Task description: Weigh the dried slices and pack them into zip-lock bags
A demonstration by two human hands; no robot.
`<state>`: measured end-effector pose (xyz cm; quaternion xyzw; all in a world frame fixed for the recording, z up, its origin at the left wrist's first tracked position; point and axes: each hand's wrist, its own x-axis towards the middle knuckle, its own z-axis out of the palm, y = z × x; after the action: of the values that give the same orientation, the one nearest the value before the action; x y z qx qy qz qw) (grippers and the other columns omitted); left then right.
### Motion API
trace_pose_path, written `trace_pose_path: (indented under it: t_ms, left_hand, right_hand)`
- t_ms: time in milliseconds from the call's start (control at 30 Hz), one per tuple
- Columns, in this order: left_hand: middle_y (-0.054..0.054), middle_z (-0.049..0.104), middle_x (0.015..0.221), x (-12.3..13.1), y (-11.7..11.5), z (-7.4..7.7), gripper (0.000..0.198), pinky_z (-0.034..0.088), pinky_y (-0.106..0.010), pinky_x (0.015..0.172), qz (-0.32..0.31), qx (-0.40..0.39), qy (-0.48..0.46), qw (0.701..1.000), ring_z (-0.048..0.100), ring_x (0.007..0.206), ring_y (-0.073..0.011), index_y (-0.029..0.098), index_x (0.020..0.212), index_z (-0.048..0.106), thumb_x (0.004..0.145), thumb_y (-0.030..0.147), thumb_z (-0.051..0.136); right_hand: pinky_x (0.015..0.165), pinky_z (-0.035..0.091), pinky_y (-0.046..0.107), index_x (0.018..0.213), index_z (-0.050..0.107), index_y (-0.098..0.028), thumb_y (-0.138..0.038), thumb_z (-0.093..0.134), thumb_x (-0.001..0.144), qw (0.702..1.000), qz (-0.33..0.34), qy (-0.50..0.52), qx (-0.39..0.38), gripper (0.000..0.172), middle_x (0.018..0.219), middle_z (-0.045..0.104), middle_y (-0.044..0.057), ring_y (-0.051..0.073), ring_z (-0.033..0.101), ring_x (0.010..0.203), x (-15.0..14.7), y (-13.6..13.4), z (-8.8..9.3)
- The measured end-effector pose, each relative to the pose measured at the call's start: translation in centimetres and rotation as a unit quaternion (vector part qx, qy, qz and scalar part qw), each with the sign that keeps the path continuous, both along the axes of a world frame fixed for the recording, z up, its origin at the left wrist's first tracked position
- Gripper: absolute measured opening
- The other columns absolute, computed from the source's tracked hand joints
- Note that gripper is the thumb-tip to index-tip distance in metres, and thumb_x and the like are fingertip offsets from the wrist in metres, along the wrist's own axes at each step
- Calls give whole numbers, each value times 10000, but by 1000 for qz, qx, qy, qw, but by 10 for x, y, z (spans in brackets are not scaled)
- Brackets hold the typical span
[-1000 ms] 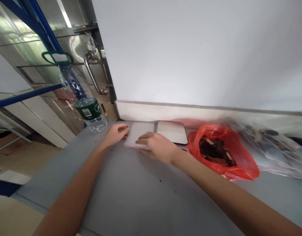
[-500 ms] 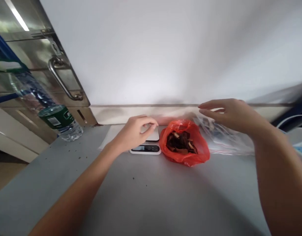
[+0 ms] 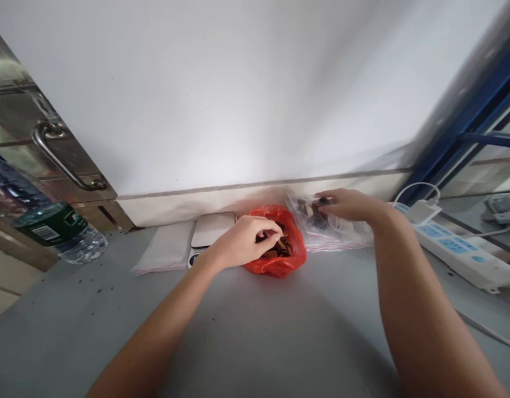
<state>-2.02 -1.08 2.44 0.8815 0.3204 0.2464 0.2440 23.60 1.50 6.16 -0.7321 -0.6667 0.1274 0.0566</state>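
My left hand [image 3: 249, 239] is over the left side of a red plastic bag [image 3: 298, 235]. Its thumb and index finger meet in a pinch, and whatever may be between the tips is too small to make out. Dark brown dried pieces [image 3: 283, 250] fill the open bag. To the right, my right hand [image 3: 348, 205] reaches onto a clear plastic bag [image 3: 298, 213] with dark and pale pieces inside. Its thumb and fingers are apart around a dark piece [image 3: 323, 201]. A flat white kitchen scale [image 3: 213, 228] is partly hidden behind my left forearm.
Flat clear bags [image 3: 166, 246] lie left of the scale. A large water bottle [image 3: 66, 229] stands at the left edge of the grey table [image 3: 280, 326]. On the right is a white power strip [image 3: 462, 249] with a plugged-in charger [image 3: 423, 211]. A white wall [image 3: 238, 99] rises behind.
My view has turned to the right. My left hand has gone from above the scale to over the red bag. My right hand has lowered onto the clear bag.
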Motion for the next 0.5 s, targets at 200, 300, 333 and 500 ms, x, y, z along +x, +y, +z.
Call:
trace_pose_path:
  t_ms: [200,300,333,500]
  left_hand:
    - [-88,786,1085,-10,8,-3,302,585,-316,829,53,-9,-90,994,732,931,-210,192,1212,712,971,301,566]
    - [-142,703,1331,-17,12,0,553,577,-381,951,104,7,-150,983,691,1146,-250,210,1460,542,945,390,636]
    - [-148,653,1420,-20,12,2,610,564,-400,988,112,18,-162,980,660,1222,-263,230,1487,509,927,416,668]
    - [-107,733,1260,-31,8,16,255,532,-408,1050,67,70,-176,980,648,1238,-267,221,1085,692,919,413,670]
  right_hand:
    - [739,533,356,1338,568,-188,-352,611,894,990,-91,45,100,475,1052,802,119,289,724,956,-7,-22,31]
    - [650,486,325,1099,589,-231,-393,676,826,985,-22,132,111,329,899,799,58,245,707,780,-19,-34,43]
    - [642,479,319,1031,582,-236,-401,696,804,982,31,166,87,303,854,794,43,233,703,746,-24,-36,45]
    - [646,492,324,984,527,-246,-402,719,776,920,211,330,-25,322,770,780,26,224,712,715,-49,-36,37]
